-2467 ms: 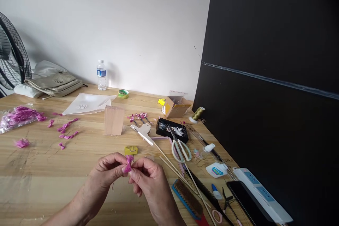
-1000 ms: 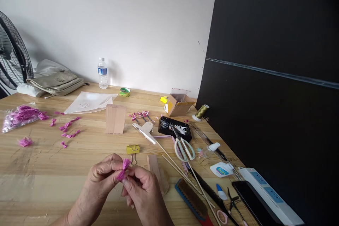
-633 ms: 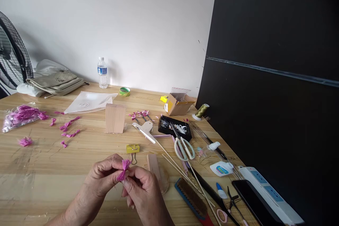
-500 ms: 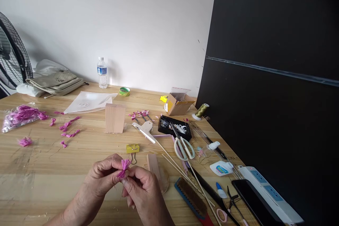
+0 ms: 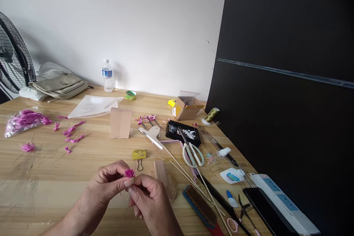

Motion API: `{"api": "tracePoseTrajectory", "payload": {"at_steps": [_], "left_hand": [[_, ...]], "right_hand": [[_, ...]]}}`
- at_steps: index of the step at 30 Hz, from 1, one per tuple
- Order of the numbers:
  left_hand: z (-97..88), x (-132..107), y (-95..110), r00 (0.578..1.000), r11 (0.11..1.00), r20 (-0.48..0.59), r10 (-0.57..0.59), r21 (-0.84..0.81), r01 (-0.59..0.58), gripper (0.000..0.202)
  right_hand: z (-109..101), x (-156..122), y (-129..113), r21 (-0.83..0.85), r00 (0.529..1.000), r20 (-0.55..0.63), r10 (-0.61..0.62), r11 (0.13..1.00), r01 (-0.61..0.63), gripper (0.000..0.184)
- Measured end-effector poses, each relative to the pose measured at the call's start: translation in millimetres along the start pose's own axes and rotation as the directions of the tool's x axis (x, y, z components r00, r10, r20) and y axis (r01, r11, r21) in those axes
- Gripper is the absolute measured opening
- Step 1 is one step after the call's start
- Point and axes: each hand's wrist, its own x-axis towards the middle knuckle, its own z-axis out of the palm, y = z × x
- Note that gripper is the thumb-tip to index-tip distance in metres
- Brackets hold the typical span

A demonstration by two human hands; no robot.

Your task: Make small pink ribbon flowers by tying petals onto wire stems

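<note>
My left hand (image 5: 109, 183) and my right hand (image 5: 148, 199) meet low in the middle of the view, above a wooden table (image 5: 49, 177). Both pinch a small pink tuft (image 5: 129, 173) between fingertips; only its frayed top shows above the fingers. A thin strand hangs below the pinch. A yellow binder clip (image 5: 138, 154) and a small wooden stick (image 5: 159, 171) lie just beyond my hands.
Scissors (image 5: 192, 153), skewers, a brush (image 5: 199, 205), glue bottles, a phone and a power strip (image 5: 284, 202) crowd the right side. A wooden block (image 5: 120, 122), a black tray (image 5: 182, 132), a cardboard box and a water bottle (image 5: 107, 75) stand farther back. Pink tufts and a bag of them (image 5: 23, 121) lie left.
The pink tuft has sunk lower between my fingers and turned, so less of it shows. My hands have stayed in about the same place.
</note>
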Motion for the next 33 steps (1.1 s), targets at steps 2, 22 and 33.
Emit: {"api": "tracePoseTrajectory", "payload": {"at_steps": [2,22,33], "left_hand": [[-1.1,0.3,-0.4,1.000,1.000,-0.005,-0.007,-0.005,0.007,0.011],[6.3,11.9,3.7,0.965,1.000,-0.260,0.016,-0.003,-0.017,0.018],[21.3,29.5,18.0,0.965,0.993,-0.251,0.072,-0.069,-0.092,0.023]], "right_hand": [[-0.3,-0.1,0.3,-0.006,1.000,0.000,0.013,1.000,-0.013,0.034],[-10.3,-1.6,-6.0,0.150,0.991,0.030,0.132,0.980,-0.135,0.019],[-26.8,7.5,-20.4,0.221,0.990,0.072,0.124,0.965,-0.137,0.021]]}}
